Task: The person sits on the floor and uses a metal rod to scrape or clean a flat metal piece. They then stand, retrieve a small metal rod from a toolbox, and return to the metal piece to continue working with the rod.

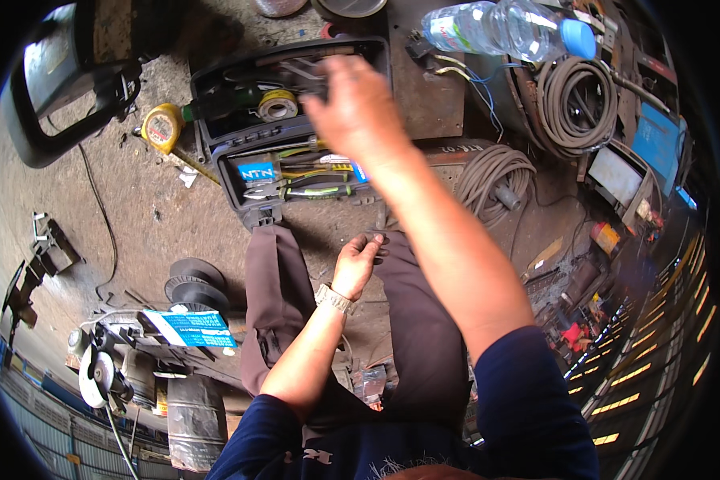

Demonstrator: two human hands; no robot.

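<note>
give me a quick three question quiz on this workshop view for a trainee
1. Which of the person's hands is over the black toolbox?
2. True or false: the body of the yellow tape measure lies outside the toolbox.
3. What colour is the cap of the clear plastic bottle? a) red b) blue c) white

Key: 1. the right hand; 2. true; 3. b

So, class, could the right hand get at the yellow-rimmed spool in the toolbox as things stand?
Probably yes: the right hand is over the toolbox, just to the right of the yellow-rimmed spool, and nothing appears to cover the spool.
</note>
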